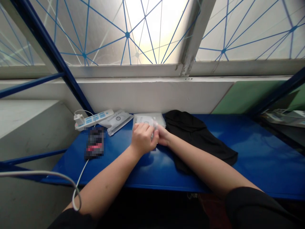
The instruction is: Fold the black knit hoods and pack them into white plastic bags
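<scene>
Well, both hands close on a small translucent packet [154, 128] just above the blue metal table [252, 152].

The left hand [143, 138] curls its fingers shut over it and the right hand [164, 135] presses in beside them, hiding most of its shape. Nearby lie two white printed sachets [116, 122], one partly under the hands, plus one power strip [94, 119], one black cloth [197, 136] and one phone [95, 143], pixelated and unreadable.

Workroom: blue metal bench [252, 152], frosted window [247, 35]
</scene>
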A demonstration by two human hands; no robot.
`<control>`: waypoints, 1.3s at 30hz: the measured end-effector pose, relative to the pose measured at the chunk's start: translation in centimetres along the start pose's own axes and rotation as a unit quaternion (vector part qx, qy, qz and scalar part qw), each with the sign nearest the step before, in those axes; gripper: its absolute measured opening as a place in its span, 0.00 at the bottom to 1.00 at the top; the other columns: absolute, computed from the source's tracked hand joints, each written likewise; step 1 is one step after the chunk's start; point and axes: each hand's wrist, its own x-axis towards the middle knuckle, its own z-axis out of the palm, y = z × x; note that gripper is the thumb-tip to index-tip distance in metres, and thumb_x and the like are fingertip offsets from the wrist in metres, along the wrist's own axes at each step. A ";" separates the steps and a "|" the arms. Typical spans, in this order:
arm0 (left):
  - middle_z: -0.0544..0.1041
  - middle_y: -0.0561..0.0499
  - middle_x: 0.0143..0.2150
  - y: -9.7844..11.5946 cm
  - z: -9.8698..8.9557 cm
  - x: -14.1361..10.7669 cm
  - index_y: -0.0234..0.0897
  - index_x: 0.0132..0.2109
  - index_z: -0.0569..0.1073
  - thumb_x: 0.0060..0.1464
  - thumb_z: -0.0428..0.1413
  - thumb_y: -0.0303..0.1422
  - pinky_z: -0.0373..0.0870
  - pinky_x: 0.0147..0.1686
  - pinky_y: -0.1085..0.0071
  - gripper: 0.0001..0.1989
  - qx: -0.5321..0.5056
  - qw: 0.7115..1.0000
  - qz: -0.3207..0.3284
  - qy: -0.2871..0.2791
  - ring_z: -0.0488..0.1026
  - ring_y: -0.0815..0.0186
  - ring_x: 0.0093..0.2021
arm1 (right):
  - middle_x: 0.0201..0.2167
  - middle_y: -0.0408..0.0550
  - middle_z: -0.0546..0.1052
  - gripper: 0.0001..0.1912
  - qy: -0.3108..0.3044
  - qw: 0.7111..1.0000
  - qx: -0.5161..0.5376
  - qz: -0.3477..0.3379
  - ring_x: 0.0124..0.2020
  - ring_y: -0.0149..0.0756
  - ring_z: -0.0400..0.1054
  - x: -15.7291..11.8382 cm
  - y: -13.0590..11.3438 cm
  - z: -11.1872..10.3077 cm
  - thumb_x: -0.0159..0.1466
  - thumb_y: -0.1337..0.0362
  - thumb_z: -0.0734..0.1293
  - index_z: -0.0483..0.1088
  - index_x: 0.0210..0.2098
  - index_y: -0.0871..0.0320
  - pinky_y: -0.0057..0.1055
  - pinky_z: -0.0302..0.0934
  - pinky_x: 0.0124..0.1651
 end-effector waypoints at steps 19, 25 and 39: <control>0.53 0.40 0.75 -4.0 2.0 1.3 0.32 0.72 0.57 0.67 0.39 0.43 0.45 0.71 0.47 0.32 0.102 0.933 -0.087 -0.335 0.48 0.43 0.74 | 0.26 0.49 0.79 0.05 0.067 0.919 -0.380 0.084 0.26 0.35 0.73 1.5 -1.5 -3.6 0.63 0.67 0.67 0.74 0.30 0.59 0.30 0.69 0.33; 0.57 0.37 0.73 -3.4 3.3 2.4 0.30 0.70 0.61 0.64 0.42 0.42 0.48 0.67 0.42 0.33 0.133 0.912 -0.066 -0.381 0.51 0.39 0.72 | 0.43 0.55 0.80 0.11 0.128 0.726 -0.651 -0.180 0.46 0.43 0.71 2.0 -0.8 -4.6 0.66 0.68 0.63 0.77 0.43 0.60 0.37 0.63 0.52; 0.55 0.42 0.75 -4.5 3.4 2.6 0.34 0.72 0.57 0.64 0.40 0.41 0.49 0.68 0.45 0.33 0.092 0.907 -0.060 -0.407 0.50 0.44 0.73 | 0.57 0.56 0.72 0.18 0.121 0.679 -0.721 -0.070 0.57 0.57 0.61 3.1 0.6 -5.4 0.69 0.59 0.59 0.72 0.55 0.47 0.59 0.57 0.54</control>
